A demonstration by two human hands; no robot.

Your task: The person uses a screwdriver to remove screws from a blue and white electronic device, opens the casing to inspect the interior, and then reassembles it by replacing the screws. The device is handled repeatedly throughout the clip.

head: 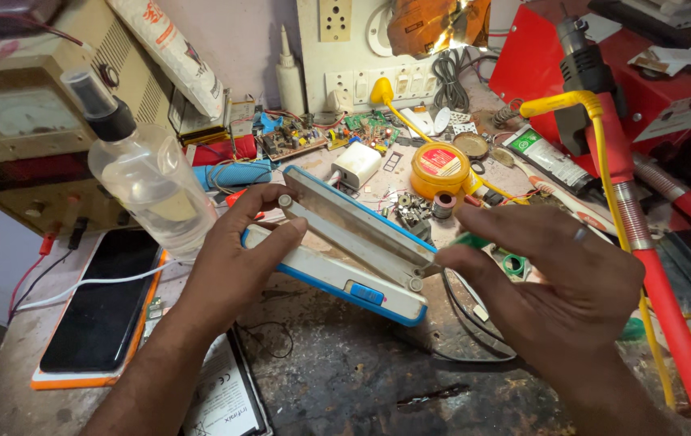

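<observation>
A crowded repair table (345, 379), scarred and dark, fills the frame, with wall sockets and circuit boards along the top and a red tool case in the upper right. At centre the left hand (236, 258) wraps around the near end of a white-and-blue rechargeable lamp (345, 254), thumb pressed on its folding pale panel, which stands lifted off the body. The right hand (551, 278) is closed around a green-handled screwdriver (468, 240) whose tip meets the hinge at the lamp's right end.

The lamp is held above the table, not resting flat — so a hard push on the tool could slip the tip off the hinge and toward the left fingers or the plastic shell. A clear spray bottle (140, 165) stands just beside the left wrist at the left of the frame, and a dark phone (103, 307) lies flat below it; a jerk of that elbow could tip the bottle onto the phone. Loose black wire (462, 323) trails under the lamp and might snag — small screws would vanish into the clutter.
</observation>
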